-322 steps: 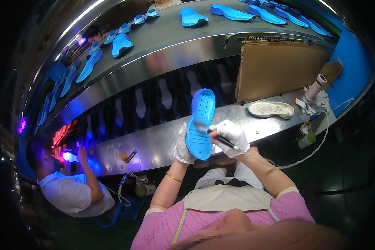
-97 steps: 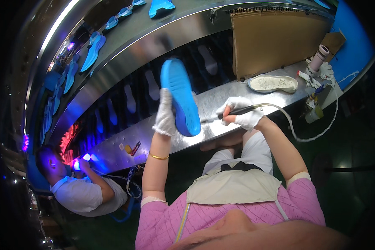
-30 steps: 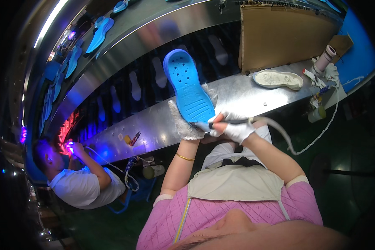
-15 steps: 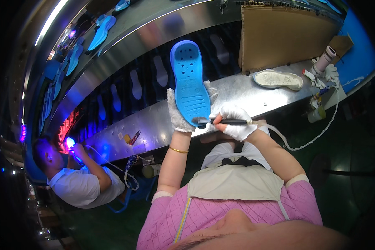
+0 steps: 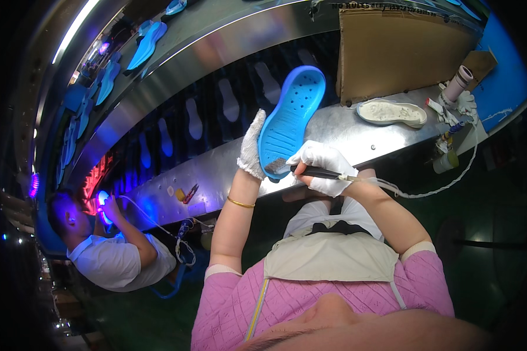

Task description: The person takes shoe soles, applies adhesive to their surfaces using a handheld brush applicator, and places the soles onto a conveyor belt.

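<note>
While a blue shoe sole (image 5: 293,120) hangs tipped above the metal bench (image 5: 346,128), ribbed end near, hole-dotted end leaning far and right, what does it offer the grip? It looks like moulded foam, so I'd call it light, springy, stiff enough to hold its shape and hardly fragile; any wet coating inside could make it slick. Best hold, I'd say: the outer sidewall by the ribbed end, leaving the inner face clear. And that's about where the gloved left hand (image 5: 252,146) has it, half-curled along the near left edge, fingers reaching up the side, whatever supports it underneath hidden from us. Over to the right hand (image 5: 328,167), gloved, fingers closed around a black-handled brush (image 5: 322,172), bristles down at the sole's near end, white tube (image 5: 380,184) trailing right from the handle! Farther right, a pale shoe sole (image 5: 392,112) lies on the bench, just before a cardboard sheet (image 5: 404,55).
</note>
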Tool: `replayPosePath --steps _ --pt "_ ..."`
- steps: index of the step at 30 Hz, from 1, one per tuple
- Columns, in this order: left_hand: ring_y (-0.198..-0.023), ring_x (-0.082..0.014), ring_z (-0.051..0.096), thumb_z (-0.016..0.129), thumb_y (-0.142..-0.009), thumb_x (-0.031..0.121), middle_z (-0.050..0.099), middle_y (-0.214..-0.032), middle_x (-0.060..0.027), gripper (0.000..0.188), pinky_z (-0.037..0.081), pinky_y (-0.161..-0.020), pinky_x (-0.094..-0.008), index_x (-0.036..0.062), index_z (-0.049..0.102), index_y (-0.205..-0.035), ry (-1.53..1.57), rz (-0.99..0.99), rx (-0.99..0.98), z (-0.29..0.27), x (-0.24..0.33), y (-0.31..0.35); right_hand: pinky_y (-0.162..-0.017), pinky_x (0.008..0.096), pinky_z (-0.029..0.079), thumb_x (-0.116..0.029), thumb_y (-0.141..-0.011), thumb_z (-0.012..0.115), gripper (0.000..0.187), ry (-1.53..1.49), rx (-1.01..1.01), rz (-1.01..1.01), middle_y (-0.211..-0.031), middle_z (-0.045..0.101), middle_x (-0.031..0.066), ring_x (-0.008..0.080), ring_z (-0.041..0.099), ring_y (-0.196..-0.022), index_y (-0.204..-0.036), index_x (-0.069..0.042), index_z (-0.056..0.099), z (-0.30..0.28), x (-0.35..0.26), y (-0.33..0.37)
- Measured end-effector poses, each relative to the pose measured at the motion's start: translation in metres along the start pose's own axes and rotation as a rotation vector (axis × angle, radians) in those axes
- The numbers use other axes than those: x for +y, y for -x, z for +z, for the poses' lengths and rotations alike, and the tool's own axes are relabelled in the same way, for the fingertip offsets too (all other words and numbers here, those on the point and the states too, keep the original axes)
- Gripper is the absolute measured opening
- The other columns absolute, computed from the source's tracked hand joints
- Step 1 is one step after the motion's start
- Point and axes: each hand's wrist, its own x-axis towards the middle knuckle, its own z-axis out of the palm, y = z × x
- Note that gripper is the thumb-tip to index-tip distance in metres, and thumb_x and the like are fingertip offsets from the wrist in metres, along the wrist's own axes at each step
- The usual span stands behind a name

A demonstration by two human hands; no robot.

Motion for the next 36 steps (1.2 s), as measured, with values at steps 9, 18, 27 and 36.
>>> replayPosePath --steps 9,18,27,36 --pt "-0.083 -0.0222 0.065 0.046 -0.092 0.046 0.064 -0.101 -0.0151 0.052 0.056 -0.072 -0.0315 -0.0002 0.056 -0.113 -0.319 -0.249 0.082 -0.002 -0.005 -0.003 -0.077 0.0295 0.048 -0.001 -0.066 0.067 0.015 -0.138 -0.289 0.517 -0.090 0.065 0.0066 0.0184 0.061 -0.088 -0.080 -0.005 0.065 -0.027 0.012 -0.006" --pt "-0.079 -0.0245 0.067 0.042 -0.091 0.051 0.064 -0.099 -0.0168 0.059 0.058 -0.068 -0.0363 -0.0015 0.054 -0.115 -0.412 -0.357 0.004 -0.007 0.002 -0.008 -0.076 0.0293 0.048 0.001 -0.064 0.066 0.016 -0.001 -0.266 0.587 -0.088 0.066 0.0064 0.0192 0.061 -0.086 -0.079 -0.005 0.064 -0.049 0.006 -0.012" --pt "-0.096 -0.0418 0.060 0.033 -0.090 0.058 0.052 -0.118 -0.0281 0.072 0.052 -0.081 -0.0508 -0.0003 0.037 -0.133 -0.014 -0.230 -0.183 -0.006 -0.028 0.011 -0.061 0.0251 0.052 -0.007 -0.076 0.071 0.013 -0.378 0.171 0.685 -0.080 0.064 0.0080 0.0145 0.062 -0.067 -0.085 -0.002 0.063 -0.062 0.014 -0.011" --pt "-0.101 -0.0353 0.058 0.029 -0.093 0.054 0.055 -0.118 -0.0220 0.068 0.047 -0.091 -0.0475 -0.0005 0.038 -0.132 0.001 -0.111 -0.199 -0.011 -0.037 0.024 -0.072 0.0291 0.049 0.004 -0.071 0.069 0.015 0.038 0.468 0.024 -0.085 0.063 0.0067 0.0162 0.061 -0.080 -0.081 -0.004 0.062 -0.022 0.045 0.009"
